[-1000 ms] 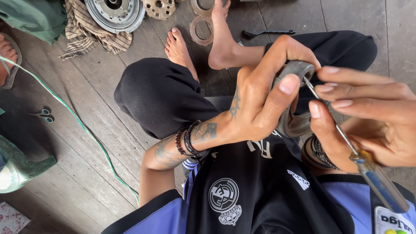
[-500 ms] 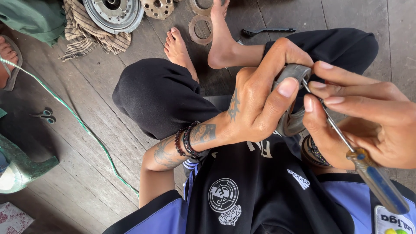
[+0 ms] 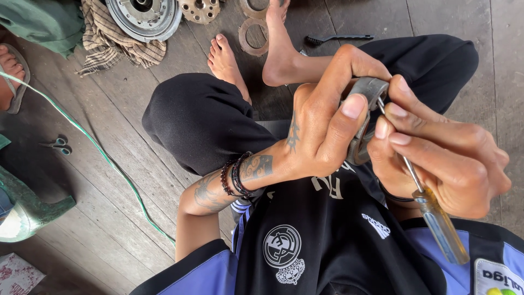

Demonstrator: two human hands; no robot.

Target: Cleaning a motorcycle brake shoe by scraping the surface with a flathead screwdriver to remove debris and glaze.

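Curved grey metal part point(image 3: 364, 117), worn and dull, held upright above the lap, mostly hidden by fingers. Slim steel-shafted screwdriver with translucent amber-and-blue handle point(image 3: 436, 218), slanted, tip pressed against the top of the metal part, handle pointing down toward the chest.

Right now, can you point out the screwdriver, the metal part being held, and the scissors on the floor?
screwdriver point(image 3: 441, 225): head view, on its translucent yellow-blue handle.
metal part point(image 3: 372, 87): head view, on its grey top edge above the left thumb.
scissors point(image 3: 58, 145): head view, on the handles, lying on the wooden floor.
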